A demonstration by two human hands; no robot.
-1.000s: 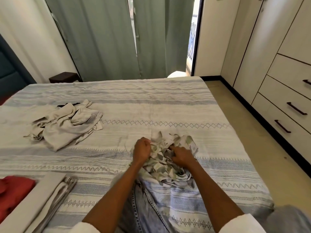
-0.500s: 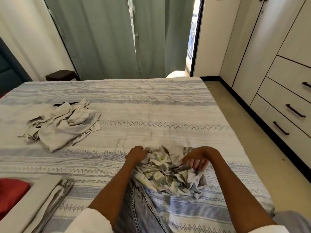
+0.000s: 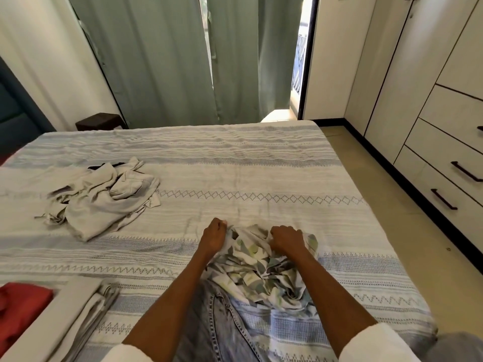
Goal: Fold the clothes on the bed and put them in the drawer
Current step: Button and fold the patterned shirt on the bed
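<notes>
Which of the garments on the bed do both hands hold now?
The leaf-patterned garment, gripped by the left hand and right hand. The beige garment lies untouched; the jeans lie under it.

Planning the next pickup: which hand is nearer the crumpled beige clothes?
Left. The left hand grips the patterned garment on the side toward the beige clothes; the right hand grips it farther away.

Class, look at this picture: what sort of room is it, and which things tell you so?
Most likely a bedroom: a wide bed with a striped cover, a built-in wardrobe with drawers along the right wall, and curtains over a doorway.
</notes>
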